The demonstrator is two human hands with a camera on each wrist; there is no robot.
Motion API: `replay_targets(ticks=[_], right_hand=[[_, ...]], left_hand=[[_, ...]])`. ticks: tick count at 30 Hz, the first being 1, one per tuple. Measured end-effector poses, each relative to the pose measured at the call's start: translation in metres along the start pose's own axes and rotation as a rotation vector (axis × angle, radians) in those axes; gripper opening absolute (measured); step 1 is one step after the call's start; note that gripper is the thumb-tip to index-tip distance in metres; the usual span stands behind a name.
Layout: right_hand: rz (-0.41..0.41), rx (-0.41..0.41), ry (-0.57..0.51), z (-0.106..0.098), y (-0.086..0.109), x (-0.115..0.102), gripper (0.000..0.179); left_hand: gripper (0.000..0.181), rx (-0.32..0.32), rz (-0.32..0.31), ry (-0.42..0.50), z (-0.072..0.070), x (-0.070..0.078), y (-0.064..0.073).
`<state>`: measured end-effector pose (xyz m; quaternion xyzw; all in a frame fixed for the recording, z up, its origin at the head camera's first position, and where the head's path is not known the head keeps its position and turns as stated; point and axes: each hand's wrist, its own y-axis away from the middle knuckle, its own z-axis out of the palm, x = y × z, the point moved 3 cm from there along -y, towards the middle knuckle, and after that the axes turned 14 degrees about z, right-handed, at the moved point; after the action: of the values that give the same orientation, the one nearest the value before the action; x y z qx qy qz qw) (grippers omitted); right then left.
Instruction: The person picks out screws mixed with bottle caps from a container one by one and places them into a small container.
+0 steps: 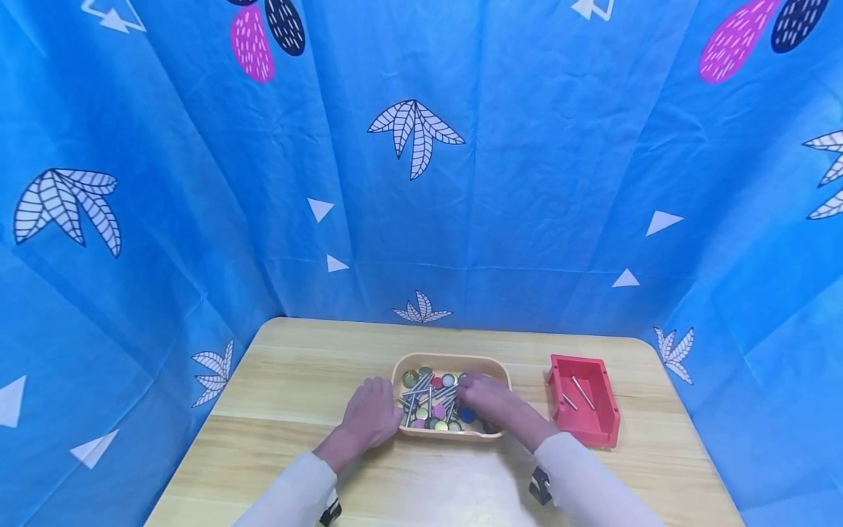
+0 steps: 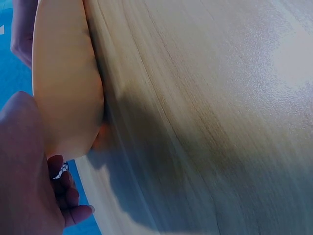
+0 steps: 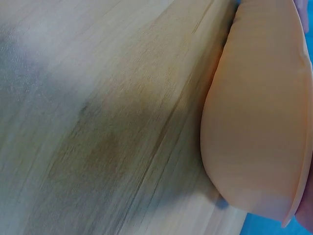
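A peach oval tray point(image 1: 454, 435) holds a mix of silver nails point(image 1: 429, 402) and coloured bottle caps point(image 1: 440, 411). At its left end my left hand point(image 1: 373, 412) grips the wall, thumb by the near corner. The left wrist view shows that hand point(image 2: 22, 161) with its fingers bent around the tray's end point(image 2: 68, 83). My right hand point(image 1: 490, 399) reaches over the right side of the tray, fingertips down among the nails and caps. Whether it pinches something I cannot tell. In the right wrist view the tray's outer wall point(image 3: 259, 112) covers most of that hand.
To the right of the tray stands a red plastic bin point(image 1: 596, 437) with two silver nails point(image 1: 582, 392) lying in it. Both are on a light wooden table point(image 1: 296, 380). A blue patterned curtain point(image 1: 527, 183) hangs around the table's back and sides.
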<state>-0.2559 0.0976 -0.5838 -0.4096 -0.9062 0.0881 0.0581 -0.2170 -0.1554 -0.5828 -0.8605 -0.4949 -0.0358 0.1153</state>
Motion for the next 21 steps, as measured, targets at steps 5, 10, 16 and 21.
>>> replay_targets(ticks=[5,10,16,21], right_hand=[[-0.022,-0.012,0.044,0.0003,0.0004,-0.0003,0.034],[-0.069,-0.004,0.111,-0.0013,0.002,-0.0014,0.037],[-0.083,-0.001,0.116,-0.0039,0.0038,-0.0001,0.034],[-0.078,0.009,0.13,-0.0079,0.007,0.002,0.035]], left_hand=[[0.019,0.039,0.021,-0.006,-0.0008,0.0015,0.0005],[0.019,0.001,0.008,-0.01,-0.0015,0.002,-0.0005],[0.021,-0.013,0.008,-0.014,-0.0036,0.0033,-0.0005],[0.021,-0.017,0.005,-0.008,-0.0037,0.0028,-0.0002]])
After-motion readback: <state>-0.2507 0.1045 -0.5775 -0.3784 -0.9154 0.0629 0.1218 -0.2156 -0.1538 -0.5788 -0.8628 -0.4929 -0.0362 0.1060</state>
